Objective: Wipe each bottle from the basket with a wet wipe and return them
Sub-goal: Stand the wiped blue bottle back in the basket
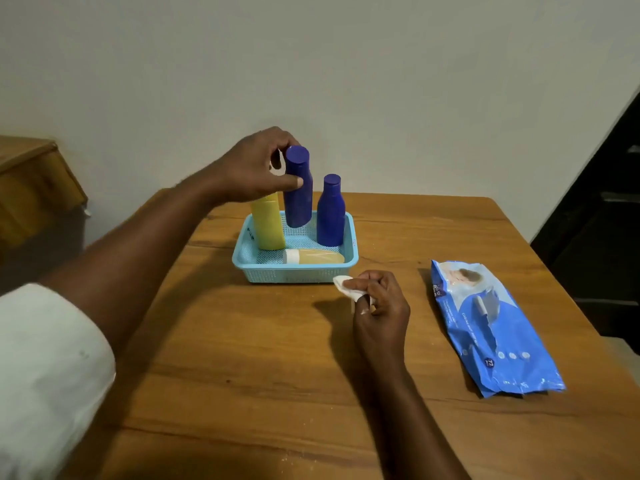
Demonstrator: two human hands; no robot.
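The left hand (pixel 258 168) grips a dark blue bottle (pixel 298 188) near its cap, thumb across the front and fingers curled behind, and holds it upright above the light blue basket (pixel 294 271), its base clear of the mesh floor. Just left of it, partly hidden by the hand, a yellow bottle (pixel 267 223) stands in the basket's back left corner. A second blue bottle (pixel 330 213) stands upright at the back right, close beside the lifted one but apart from it. A pale yellow bottle with a white cap (pixel 313 256) lies on its side along the basket's front wall, cap pointing left. The right hand (pixel 381 306) hovers just in front of the basket's right corner, fingers curled and pinching a crumpled white wipe (pixel 348 287). To its right, well apart from the basket, a blue pack of wipes (pixel 491 327) lies flat on the wooden table (pixel 242 375). A white sleeve (pixel 48 375) covers the left upper arm.
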